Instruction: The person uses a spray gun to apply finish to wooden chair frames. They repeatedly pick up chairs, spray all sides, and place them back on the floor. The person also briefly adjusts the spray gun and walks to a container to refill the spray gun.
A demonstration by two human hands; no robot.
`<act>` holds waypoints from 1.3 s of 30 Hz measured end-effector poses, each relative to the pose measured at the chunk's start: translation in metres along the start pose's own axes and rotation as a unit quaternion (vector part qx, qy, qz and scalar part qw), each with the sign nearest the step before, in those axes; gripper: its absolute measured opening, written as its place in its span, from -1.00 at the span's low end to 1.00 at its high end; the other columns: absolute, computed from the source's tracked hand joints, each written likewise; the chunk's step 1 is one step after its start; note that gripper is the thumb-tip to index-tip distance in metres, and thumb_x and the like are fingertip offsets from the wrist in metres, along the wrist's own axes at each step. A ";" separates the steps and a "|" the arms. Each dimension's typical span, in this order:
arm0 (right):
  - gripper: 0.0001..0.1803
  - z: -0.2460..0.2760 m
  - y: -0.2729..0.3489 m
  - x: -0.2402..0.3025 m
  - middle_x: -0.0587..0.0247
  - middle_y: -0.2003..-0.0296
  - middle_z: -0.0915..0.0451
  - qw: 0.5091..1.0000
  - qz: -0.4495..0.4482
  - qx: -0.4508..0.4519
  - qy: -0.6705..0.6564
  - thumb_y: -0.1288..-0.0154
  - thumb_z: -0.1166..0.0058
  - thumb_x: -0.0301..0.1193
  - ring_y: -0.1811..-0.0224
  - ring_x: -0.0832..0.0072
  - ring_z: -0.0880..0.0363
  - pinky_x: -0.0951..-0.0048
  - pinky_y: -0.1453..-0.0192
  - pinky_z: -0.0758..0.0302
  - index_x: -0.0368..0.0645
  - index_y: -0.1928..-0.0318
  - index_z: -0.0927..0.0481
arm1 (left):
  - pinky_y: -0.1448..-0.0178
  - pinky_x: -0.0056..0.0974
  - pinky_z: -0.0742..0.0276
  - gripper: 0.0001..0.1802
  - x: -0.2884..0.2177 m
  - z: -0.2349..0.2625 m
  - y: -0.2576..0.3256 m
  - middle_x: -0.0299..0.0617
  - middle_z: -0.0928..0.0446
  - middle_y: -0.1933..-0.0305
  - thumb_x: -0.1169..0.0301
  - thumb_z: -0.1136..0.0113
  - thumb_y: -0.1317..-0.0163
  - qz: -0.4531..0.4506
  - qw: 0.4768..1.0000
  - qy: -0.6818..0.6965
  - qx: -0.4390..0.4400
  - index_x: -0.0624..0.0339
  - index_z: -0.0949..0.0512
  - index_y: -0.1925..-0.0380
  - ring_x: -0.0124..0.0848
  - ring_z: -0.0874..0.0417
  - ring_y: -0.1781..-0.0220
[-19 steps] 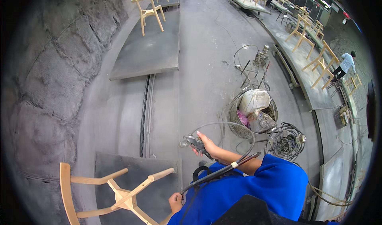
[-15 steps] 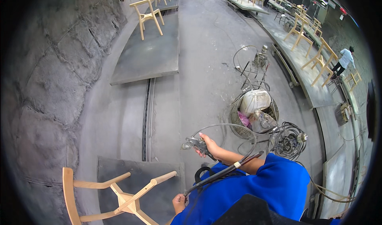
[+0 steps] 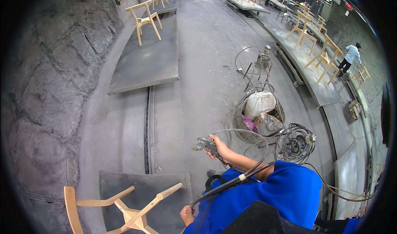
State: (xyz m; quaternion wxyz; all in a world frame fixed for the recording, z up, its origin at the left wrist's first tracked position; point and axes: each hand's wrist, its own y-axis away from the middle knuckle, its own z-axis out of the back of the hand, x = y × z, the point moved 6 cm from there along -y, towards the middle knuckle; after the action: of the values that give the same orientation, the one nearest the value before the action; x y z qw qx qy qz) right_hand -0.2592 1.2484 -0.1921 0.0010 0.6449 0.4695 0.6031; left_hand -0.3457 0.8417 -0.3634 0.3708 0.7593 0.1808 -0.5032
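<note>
In front of my body, my right hand (image 3: 220, 149) is wrapped round the handle of a metal spray gun (image 3: 202, 143), whose nozzle points left. A thin hose loops back from the gun toward my right arm. Low in the view, my left hand (image 3: 187, 215) is closed round the end part of a thick dark hose (image 3: 223, 188) that crosses my blue sleeve. Left of that hand stands a pale bare-wood chair frame (image 3: 134, 219) with a curved back rail and a cross-shaped middle, over a dark grey platform (image 3: 144, 180). The gun is apart from the chair.
A round tub (image 3: 242, 120) holding a whitish container stands ahead right, beside coiled hoses (image 3: 295, 143) and a pump on a stand (image 3: 263, 59). A floor rail (image 3: 147, 130) leads to another platform (image 3: 144, 68) with a chair (image 3: 144, 21). A person (image 3: 350, 59) works far right.
The view has tilted slightly, so the far platform and tub sit a little further left. Both hands keep their grips, and the spray gun stays in nearly the same place.
</note>
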 end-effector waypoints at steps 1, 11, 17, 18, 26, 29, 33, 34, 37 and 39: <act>-0.22 -0.001 0.002 0.000 0.30 0.59 -0.55 1.000 0.000 0.005 -0.005 -0.48 0.44 0.26 0.65 0.52 -0.52 0.53 0.64 -0.37 -0.22 0.24 -0.58 | 0.39 -0.43 -0.33 -0.42 -0.004 -0.003 0.000 -0.33 -0.52 0.53 -0.10 -0.31 -0.31 0.004 1.000 -0.017 0.000 0.28 -0.56 0.44 -0.58 -0.42 0.53; -0.22 -0.012 0.008 0.000 0.32 0.56 -0.55 0.999 -0.005 0.024 -0.028 -0.48 0.44 0.30 0.61 0.54 -0.53 0.52 0.63 -0.34 -0.15 0.20 -0.59 | 0.36 -0.44 -0.29 -0.51 -0.043 -0.025 0.002 -0.36 -0.50 0.51 0.01 -0.26 -0.40 0.057 0.992 -0.108 0.042 0.27 -0.54 0.44 -0.61 -0.41 0.48; -0.09 -0.014 0.010 -0.002 0.31 0.54 -0.55 0.998 0.032 0.039 -0.032 -0.45 0.56 0.38 0.59 0.53 -0.53 0.53 0.60 -0.36 -0.19 0.20 -0.61 | 0.33 -0.45 -0.30 -0.52 -0.061 -0.033 0.011 -0.37 -0.50 0.50 0.03 -0.27 -0.39 -0.015 0.994 -0.106 0.023 0.27 -0.55 0.43 -0.60 -0.41 0.45; -0.06 -0.015 0.010 -0.002 0.31 0.54 -0.55 0.998 0.045 0.044 -0.032 -0.43 0.58 0.40 0.58 0.52 -0.53 0.53 0.59 -0.37 -0.20 0.19 -0.61 | 0.32 -0.45 -0.31 -0.52 -0.064 -0.033 0.014 -0.37 -0.50 0.49 0.02 -0.28 -0.39 -0.022 0.995 -0.100 0.001 0.28 -0.55 0.43 -0.60 -0.42 0.44; 0.10 -0.022 0.010 0.001 0.29 0.53 -0.55 0.987 0.082 0.113 -0.078 -0.33 0.73 0.52 0.57 0.50 -0.52 0.50 0.55 -0.41 -0.25 0.15 -0.61 | 0.24 -0.43 -0.35 -0.57 -0.064 -0.035 0.019 -0.38 -0.51 0.46 0.10 -0.35 -0.34 0.007 0.998 -0.060 -0.011 0.27 -0.55 0.44 -0.57 -0.45 0.38; 0.11 -0.024 0.011 0.005 0.29 0.53 -0.55 0.986 0.119 0.116 -0.034 -0.33 0.73 0.53 0.55 0.52 -0.53 0.53 0.55 -0.40 -0.26 0.16 -0.60 | 0.22 -0.43 -0.35 -0.61 -0.062 -0.034 0.019 -0.38 -0.51 0.44 0.15 -0.36 -0.34 0.015 0.998 -0.056 -0.011 0.27 -0.56 0.44 -0.58 -0.45 0.37; 0.07 -0.028 0.010 -0.003 0.32 0.51 -0.55 0.989 0.067 0.126 -0.045 -0.35 0.72 0.50 0.53 0.55 -0.52 0.56 0.54 -0.40 -0.23 0.16 -0.60 | 0.21 -0.43 -0.34 -0.59 -0.063 -0.033 0.023 -0.39 -0.50 0.43 0.13 -0.36 -0.34 0.022 0.998 -0.049 -0.018 0.27 -0.55 0.43 -0.58 -0.44 0.35; 0.04 -0.028 0.010 -0.004 0.33 0.51 -0.54 0.989 0.068 0.123 -0.043 -0.38 0.71 0.48 0.53 0.56 -0.52 0.57 0.53 -0.40 -0.22 0.16 -0.59 | 0.20 -0.43 -0.34 -0.58 -0.063 -0.033 0.023 -0.39 -0.49 0.43 0.11 -0.36 -0.33 0.018 0.999 -0.048 -0.015 0.28 -0.55 0.43 -0.57 -0.44 0.34; -0.05 -0.028 0.009 -0.005 0.36 0.50 -0.53 0.990 0.075 0.120 0.003 -0.45 0.66 0.41 0.53 0.60 -0.50 0.57 0.54 -0.39 -0.18 0.19 -0.58 | 0.20 -0.42 -0.34 -0.55 -0.063 -0.036 0.022 -0.38 -0.49 0.43 0.07 -0.37 -0.32 -0.003 0.999 -0.035 0.001 0.28 -0.55 0.42 -0.57 -0.44 0.34; -0.07 -0.031 0.009 -0.004 0.36 0.51 -0.52 0.987 0.089 0.132 0.037 -0.46 0.64 0.40 0.53 0.61 -0.49 0.58 0.53 -0.39 -0.18 0.18 -0.57 | 0.20 -0.41 -0.34 -0.53 -0.060 -0.034 0.021 -0.38 -0.49 0.43 0.04 -0.37 -0.31 -0.003 0.999 -0.042 -0.009 0.27 -0.55 0.42 -0.56 -0.44 0.34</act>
State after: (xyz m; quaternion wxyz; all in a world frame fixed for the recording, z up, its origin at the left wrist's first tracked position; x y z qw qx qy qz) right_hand -0.2769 1.2232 -0.1816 -0.1555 0.6556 0.4853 0.5572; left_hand -0.3364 0.8587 -0.2935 0.3835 0.7335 0.1719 -0.5342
